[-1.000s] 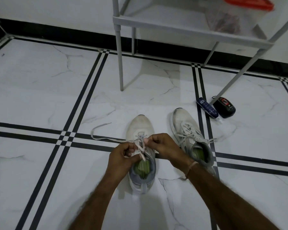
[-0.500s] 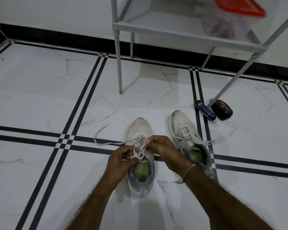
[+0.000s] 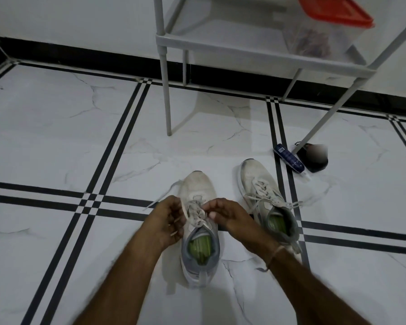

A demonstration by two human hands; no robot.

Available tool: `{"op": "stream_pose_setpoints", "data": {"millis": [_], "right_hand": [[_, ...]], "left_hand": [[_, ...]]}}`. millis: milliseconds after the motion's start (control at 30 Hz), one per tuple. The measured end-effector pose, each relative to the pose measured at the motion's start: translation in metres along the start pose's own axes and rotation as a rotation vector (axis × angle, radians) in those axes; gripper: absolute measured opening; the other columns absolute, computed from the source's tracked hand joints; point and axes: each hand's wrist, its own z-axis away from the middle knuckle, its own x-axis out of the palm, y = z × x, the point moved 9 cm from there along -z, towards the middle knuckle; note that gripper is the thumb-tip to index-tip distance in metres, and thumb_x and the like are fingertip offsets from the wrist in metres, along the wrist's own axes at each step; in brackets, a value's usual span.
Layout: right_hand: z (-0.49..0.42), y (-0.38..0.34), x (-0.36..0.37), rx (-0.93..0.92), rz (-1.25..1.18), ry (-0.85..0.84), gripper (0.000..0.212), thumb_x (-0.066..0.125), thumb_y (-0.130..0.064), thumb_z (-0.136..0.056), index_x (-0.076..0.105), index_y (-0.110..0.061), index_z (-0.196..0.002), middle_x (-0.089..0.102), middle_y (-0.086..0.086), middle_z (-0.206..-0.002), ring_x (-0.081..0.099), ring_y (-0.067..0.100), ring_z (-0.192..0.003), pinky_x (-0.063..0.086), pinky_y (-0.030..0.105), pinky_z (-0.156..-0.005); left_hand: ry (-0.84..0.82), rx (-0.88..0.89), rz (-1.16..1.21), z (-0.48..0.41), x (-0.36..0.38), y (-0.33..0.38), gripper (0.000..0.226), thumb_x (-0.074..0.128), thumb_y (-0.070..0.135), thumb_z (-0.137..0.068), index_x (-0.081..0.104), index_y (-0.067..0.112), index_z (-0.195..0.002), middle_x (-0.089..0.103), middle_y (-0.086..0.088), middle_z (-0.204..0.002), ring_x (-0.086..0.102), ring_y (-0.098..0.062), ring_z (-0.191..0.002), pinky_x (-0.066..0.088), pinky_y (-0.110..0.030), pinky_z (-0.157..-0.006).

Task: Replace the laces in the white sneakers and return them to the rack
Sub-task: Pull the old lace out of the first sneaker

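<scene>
White lace [image 3: 198,215] sits pinched between my right hand [image 3: 225,215] and my left hand [image 3: 168,221], both clenched on its strands just above the near sneaker [image 3: 198,233] on the floor. Beyond my right fingers stands the second sneaker [image 3: 266,202], laced, its ends loose. I judge the risk is a strand slipping as I cinch, undoing the knot. Farther off, the rack [image 3: 256,51] waits, a blue tube [image 3: 288,160] by its leg.
</scene>
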Motion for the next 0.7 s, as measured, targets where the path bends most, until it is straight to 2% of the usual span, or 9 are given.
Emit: {"op": "stream_pose_setpoints", "data": {"millis": [100, 167, 233, 300, 333, 433, 533, 600, 700], "right_hand": [[0.005, -0.004, 0.003, -0.067, 0.046, -0.046, 0.03, 0.069, -0.005, -0.094, 0.069, -0.018, -0.121, 0.065, 0.002, -0.127, 0.062, 0.015, -0.121, 0.055, 0.035, -0.101], [0.003, -0.013, 0.003, -0.159, 0.179, -0.015, 0.025, 0.082, -0.012, -0.084, 0.074, -0.025, -0.104, 0.062, 0.004, -0.116, 0.063, 0.017, -0.113, 0.056, 0.035, -0.097], [-0.001, -0.015, 0.0, -0.174, 0.297, 0.05, 0.017, 0.086, -0.022, -0.078, 0.074, -0.034, -0.082, 0.062, 0.001, -0.103, 0.064, 0.018, -0.104, 0.056, 0.038, -0.093], [-0.004, -0.014, -0.001, -0.13, 0.289, 0.088, 0.015, 0.084, -0.026, -0.081, 0.073, -0.032, -0.073, 0.066, -0.001, -0.094, 0.066, 0.018, -0.095, 0.056, 0.039, -0.087], [-0.004, -0.014, 0.0, -0.086, 0.192, 0.084, 0.016, 0.083, -0.026, -0.084, 0.072, -0.029, -0.073, 0.068, -0.001, -0.089, 0.067, 0.018, -0.09, 0.056, 0.038, -0.083], [-0.006, -0.016, 0.005, 0.093, -0.309, 0.075, 0.017, 0.076, -0.033, -0.085, 0.07, -0.018, -0.082, 0.072, 0.002, -0.086, 0.067, 0.019, -0.088, 0.057, 0.035, -0.08], [-0.015, -0.032, 0.002, 0.084, -0.475, 0.07, 0.023, 0.065, -0.041, -0.088, 0.07, -0.019, -0.093, 0.074, -0.004, -0.088, 0.07, 0.017, -0.105, 0.052, 0.038, -0.089], [-0.016, -0.031, 0.001, 0.066, -0.408, 0.091, 0.031, 0.058, -0.042, -0.099, 0.071, -0.017, -0.112, 0.077, -0.001, -0.107, 0.069, 0.019, -0.114, 0.053, 0.038, -0.094], [-0.008, -0.014, -0.022, 0.038, -0.109, 0.331, 0.032, 0.064, -0.033, -0.1, 0.058, -0.011, -0.122, 0.064, 0.016, -0.124, 0.069, 0.028, -0.108, 0.061, 0.041, -0.089]], "left_hand": [[0.04, 0.041, -0.101, -0.005, -0.005, 0.001, 0.013, 0.063, 0.025, -0.09, 0.065, 0.017, -0.08, 0.06, 0.001, -0.066, 0.053, -0.015, -0.062, 0.041, -0.025, -0.06], [0.041, 0.107, -0.135, -0.005, -0.008, -0.001, 0.017, 0.061, 0.029, -0.097, 0.068, 0.014, -0.09, 0.066, -0.001, -0.071, 0.058, -0.016, -0.066, 0.045, -0.028, -0.063], [-0.037, 0.123, -0.122, -0.002, -0.007, -0.009, 0.026, 0.059, 0.039, -0.099, 0.07, 0.017, -0.089, 0.07, -0.001, -0.078, 0.061, -0.015, -0.072, 0.046, -0.031, -0.068], [-0.11, 0.188, -0.197, 0.002, -0.006, -0.01, 0.021, 0.066, 0.036, -0.095, 0.07, 0.016, -0.094, 0.072, -0.005, -0.089, 0.062, -0.018, -0.079, 0.048, -0.032, -0.072], [-0.136, 0.233, -0.238, 0.002, -0.005, -0.011, 0.021, 0.071, 0.031, -0.091, 0.068, 0.013, -0.101, 0.074, -0.007, -0.096, 0.064, -0.019, -0.084, 0.05, -0.032, -0.073], [-0.163, 0.369, -0.438, 0.009, 0.0, -0.009, 0.046, 0.088, 0.023, -0.072, 0.066, 0.017, -0.112, 0.076, -0.001, -0.099, 0.07, -0.015, -0.088, 0.056, -0.026, -0.071], [-0.126, 0.523, -0.593, 0.018, 0.005, -0.006, 0.033, 0.089, 0.021, -0.073, 0.072, 0.021, -0.101, 0.074, 0.008, -0.092, 0.062, -0.01, -0.083, 0.053, -0.017, -0.07], [-0.115, 0.57, -0.581, 0.019, 0.006, -0.006, 0.026, 0.088, 0.022, -0.075, 0.074, 0.021, -0.098, 0.074, 0.009, -0.091, 0.059, -0.011, -0.084, 0.052, -0.015, -0.072], [-0.226, 0.528, -0.606, 0.017, 0.009, -0.012, 0.038, 0.089, 0.033, -0.073, 0.075, 0.028, -0.108, 0.072, 0.004, -0.105, 0.059, -0.021, -0.098, 0.055, -0.028, -0.088]]}}
